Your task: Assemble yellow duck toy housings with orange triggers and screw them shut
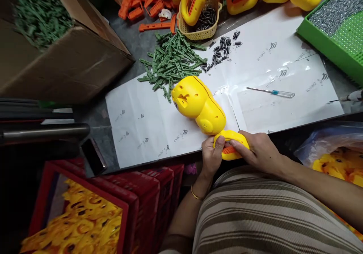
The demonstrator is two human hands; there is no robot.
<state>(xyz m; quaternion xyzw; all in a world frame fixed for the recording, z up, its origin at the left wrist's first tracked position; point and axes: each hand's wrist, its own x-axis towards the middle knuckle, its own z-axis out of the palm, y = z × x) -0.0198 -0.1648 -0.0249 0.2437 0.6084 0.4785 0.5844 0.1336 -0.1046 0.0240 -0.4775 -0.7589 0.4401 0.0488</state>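
A yellow plastic toy (200,104) with a rounded body and a ring-shaped handle lies across the near edge of the white sheet. My left hand (212,154) grips the left side of its handle (233,136), thumb on top. On the handle's right side, my right hand (259,150) is closed, its thumb reaching toward the orange piece (230,150) inside the ring. Just beyond the toy's head is a heap of green plastic strips (176,57). Several small black springs (221,50) are scattered to the right of that heap.
A screwdriver (270,92) rests on the white sheet (147,123). Behind stand a yellow basket (195,34) of springs and more yellow handles (244,0). A cardboard box (93,61) is at left, a green tray (329,44) at right. Red crates (127,197) stand below the table.
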